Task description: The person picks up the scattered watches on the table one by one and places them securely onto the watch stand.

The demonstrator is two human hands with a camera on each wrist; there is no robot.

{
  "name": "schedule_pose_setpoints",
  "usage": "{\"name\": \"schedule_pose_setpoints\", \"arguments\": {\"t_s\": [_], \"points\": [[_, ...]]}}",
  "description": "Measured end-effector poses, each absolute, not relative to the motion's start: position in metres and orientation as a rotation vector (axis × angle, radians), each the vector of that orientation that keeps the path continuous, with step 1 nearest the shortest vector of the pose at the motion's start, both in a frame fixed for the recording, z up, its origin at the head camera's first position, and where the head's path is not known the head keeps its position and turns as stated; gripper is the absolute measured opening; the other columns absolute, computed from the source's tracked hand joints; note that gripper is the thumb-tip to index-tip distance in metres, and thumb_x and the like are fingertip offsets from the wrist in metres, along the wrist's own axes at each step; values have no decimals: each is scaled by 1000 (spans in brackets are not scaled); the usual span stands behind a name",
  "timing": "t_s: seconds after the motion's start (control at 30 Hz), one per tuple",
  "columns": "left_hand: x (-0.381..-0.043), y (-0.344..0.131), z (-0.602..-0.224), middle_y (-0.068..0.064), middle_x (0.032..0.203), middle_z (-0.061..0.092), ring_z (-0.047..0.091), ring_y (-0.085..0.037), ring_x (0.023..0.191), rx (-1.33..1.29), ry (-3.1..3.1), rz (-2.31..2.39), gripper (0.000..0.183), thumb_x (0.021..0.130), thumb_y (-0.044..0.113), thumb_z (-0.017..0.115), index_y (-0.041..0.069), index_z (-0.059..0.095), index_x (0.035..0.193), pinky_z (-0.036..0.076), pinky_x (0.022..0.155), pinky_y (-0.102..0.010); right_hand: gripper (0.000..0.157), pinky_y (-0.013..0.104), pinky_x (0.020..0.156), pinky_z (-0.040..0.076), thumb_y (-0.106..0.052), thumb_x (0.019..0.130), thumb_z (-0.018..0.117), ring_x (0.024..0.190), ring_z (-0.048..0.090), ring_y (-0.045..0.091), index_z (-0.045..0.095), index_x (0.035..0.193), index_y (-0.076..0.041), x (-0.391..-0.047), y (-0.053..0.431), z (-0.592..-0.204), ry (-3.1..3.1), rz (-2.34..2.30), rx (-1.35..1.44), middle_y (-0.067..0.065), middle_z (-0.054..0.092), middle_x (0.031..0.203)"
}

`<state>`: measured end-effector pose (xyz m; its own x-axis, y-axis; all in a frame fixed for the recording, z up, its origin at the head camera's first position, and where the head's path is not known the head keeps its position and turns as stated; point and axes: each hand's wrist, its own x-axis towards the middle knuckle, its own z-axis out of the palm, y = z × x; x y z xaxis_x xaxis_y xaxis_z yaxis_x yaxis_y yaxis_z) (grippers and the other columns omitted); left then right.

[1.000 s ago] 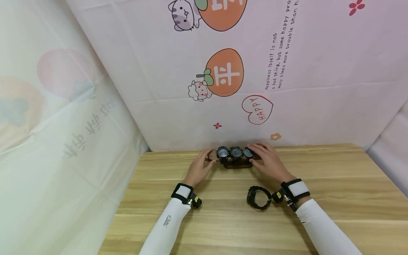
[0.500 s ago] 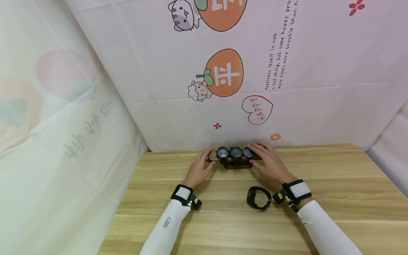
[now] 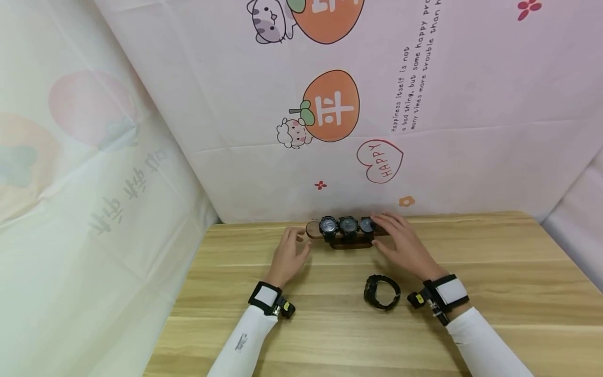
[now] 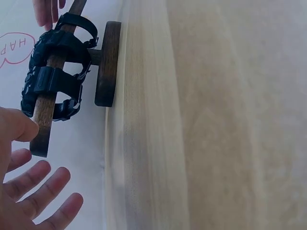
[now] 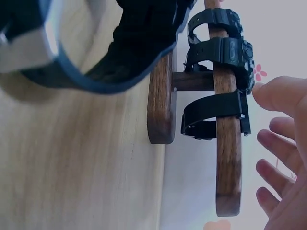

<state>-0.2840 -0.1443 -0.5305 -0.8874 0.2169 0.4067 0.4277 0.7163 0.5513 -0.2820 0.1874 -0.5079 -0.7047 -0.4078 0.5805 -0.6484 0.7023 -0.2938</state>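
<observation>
A brown wooden T-shaped watch stand (image 3: 313,229) stands at the table's back edge. Strapped around its bar are three black wristwatches, a left one (image 3: 328,225), a middle one (image 3: 348,225) and a right one (image 3: 367,225). Fingers spread, my left hand (image 3: 287,259) is just off the bar's left end in the head view. My right hand (image 3: 407,248) lies beside the right watch with its fingers loosely bent around nothing; the right wrist view shows its thumb near the watches. A fourth black wristwatch (image 3: 371,291) lies closed in a loop on the table, looming large in the right wrist view.
The wood-grain table (image 3: 330,335) runs up to a white printed cloth (image 3: 254,178) hanging directly behind the stand. Another cloth wall (image 3: 155,251) borders the left side. The stand's base (image 5: 160,110) sits on the tabletop below the bar.
My left hand has drawn back left from the bar's end. My right hand has shifted slightly right, uncovering more of the bar beside the right watch. The stand and watches keep their places.
</observation>
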Motion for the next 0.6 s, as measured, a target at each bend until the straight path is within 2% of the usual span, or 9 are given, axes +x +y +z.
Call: {"name": "schedule_pose_setpoints", "arguments": {"t_s": [0.33, 0.6], "points": [[-278, -145, -529, -11, 125, 53, 57, -18, 102, -523, -2613, -973, 37, 94, 22, 61, 6, 51, 126, 55, 80, -34, 64, 61, 106, 31, -20, 80, 76, 128, 41, 36, 51, 137, -2, -261, 187, -505, -2383, 686, 877, 16, 50, 139], [-281, -146, -531, -8, 125, 51, 58, -17, 100, -507, -2609, -987, 44, 95, 23, 60, 6, 47, 133, 55, 75, -32, 68, 54, 105, 39, -27, 84, 73, 129, 40, 29, 45, 144, -12, -232, 192, -510, -2471, 655, 922, 11, 47, 142]]}}
